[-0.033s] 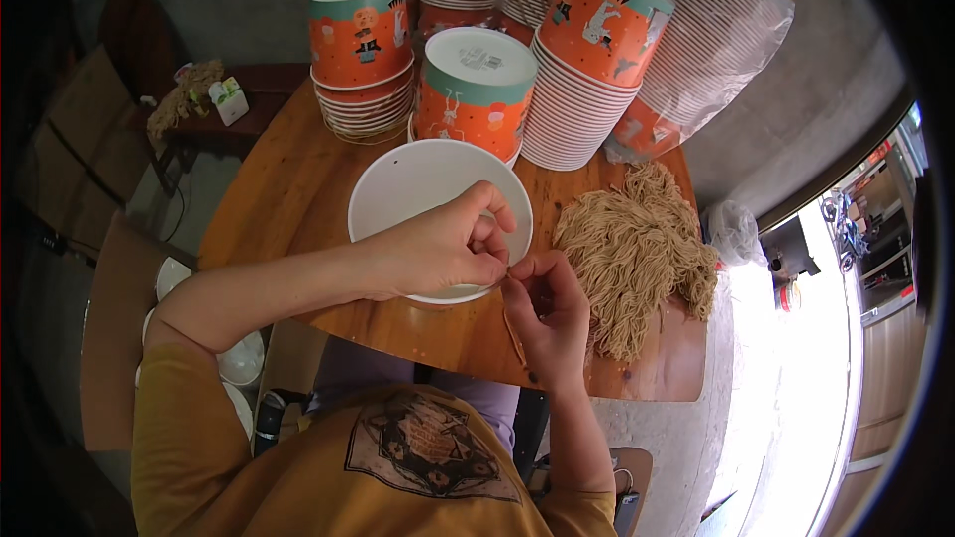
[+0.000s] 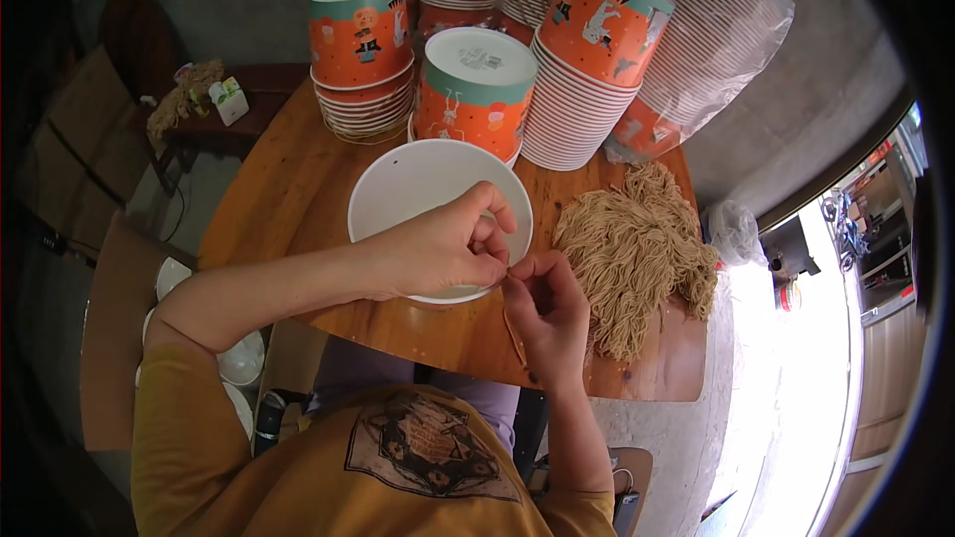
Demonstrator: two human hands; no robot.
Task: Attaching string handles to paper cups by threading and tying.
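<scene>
An open white paper bucket (image 2: pixel 423 179) stands upright on the table in front of me, with a small dark hole high in its far left wall. Across its mouth reaches my left hand (image 2: pixel 443 244), closed in a pinch at the right side of the near rim. Thumb and forefinger of my right hand (image 2: pixel 549 313) are pinched together just outside that rim, touching the left fingertips. Between them is a thin tan cord (image 2: pixel 514 340), one length of which hangs below the right fingers. My fingers hide the exact spot where cord and rim meet.
Upside-down stacks of orange and green buckets (image 2: pixel 587 30) stand behind the white one. A heap of tan cords (image 2: pixel 632 259) covers the wooden table's (image 2: pixel 298 199) right side. Plastic-wrapped bucket stacks (image 2: pixel 716 30) stand farther back. A cardboard box (image 2: pixel 119 338) with white buckets is at left.
</scene>
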